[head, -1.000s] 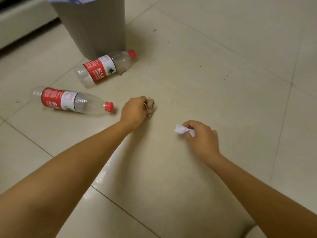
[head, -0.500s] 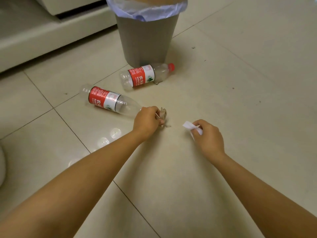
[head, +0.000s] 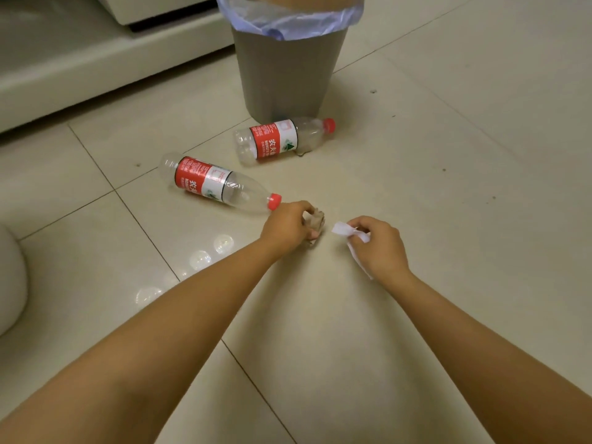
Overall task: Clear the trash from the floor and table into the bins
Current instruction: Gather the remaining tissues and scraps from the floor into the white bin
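Beige floor tiles (head: 448,129) fill my feed; beyond both grips stands one grey bin (head: 285,75) with a blue liner (head: 288,20), its contents hidden from me. Two capped plastic bottles lie between bin and hands: the near bottle (head: 217,184), the far bottle (head: 282,139). My left hand (head: 286,227) clutches one crumpled brown paper wad (head: 315,221); my right hand (head: 378,245) pinches one white paper scrap (head: 342,229). Both arms reach forward.
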Demonstrator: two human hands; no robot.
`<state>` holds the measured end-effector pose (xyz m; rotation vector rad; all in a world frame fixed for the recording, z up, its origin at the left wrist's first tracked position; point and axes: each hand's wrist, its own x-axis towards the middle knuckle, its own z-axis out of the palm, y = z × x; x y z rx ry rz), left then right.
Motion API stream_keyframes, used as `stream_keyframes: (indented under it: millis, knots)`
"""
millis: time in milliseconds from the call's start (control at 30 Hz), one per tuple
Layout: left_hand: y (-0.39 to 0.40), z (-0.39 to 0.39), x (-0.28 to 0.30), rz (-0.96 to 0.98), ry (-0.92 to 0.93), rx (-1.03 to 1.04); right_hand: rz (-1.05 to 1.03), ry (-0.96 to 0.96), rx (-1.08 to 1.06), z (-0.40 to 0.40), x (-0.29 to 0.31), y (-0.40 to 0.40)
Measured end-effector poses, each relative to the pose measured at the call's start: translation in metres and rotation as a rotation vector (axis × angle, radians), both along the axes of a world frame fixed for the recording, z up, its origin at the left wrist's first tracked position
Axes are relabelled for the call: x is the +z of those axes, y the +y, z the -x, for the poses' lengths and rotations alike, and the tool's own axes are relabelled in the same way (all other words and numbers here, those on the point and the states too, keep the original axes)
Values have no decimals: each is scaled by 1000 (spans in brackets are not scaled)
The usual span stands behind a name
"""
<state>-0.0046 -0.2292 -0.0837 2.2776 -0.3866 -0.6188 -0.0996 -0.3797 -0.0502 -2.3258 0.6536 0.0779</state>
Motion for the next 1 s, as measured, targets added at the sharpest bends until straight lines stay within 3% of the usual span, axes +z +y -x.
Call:
stream_keyframes:
  millis: [300,500,600,767,1000]
  knots:
    - [-28,15,-7,-400,-391,-196,-102,23,-5,40,-16,-24]
    - [-33,18,-16,-525,-447,-262,-109,32,60,33,-25,-44]
    - [-30,18,-16,-486,-396,-188,-137,-4,75,17,-28,-45]
    - [-13,13,1,-249,-149,130,-189,-52,73,17,-31,-51]
    - [32,44,49,-146,-150,238,-234,-59,171,6,-15,-38]
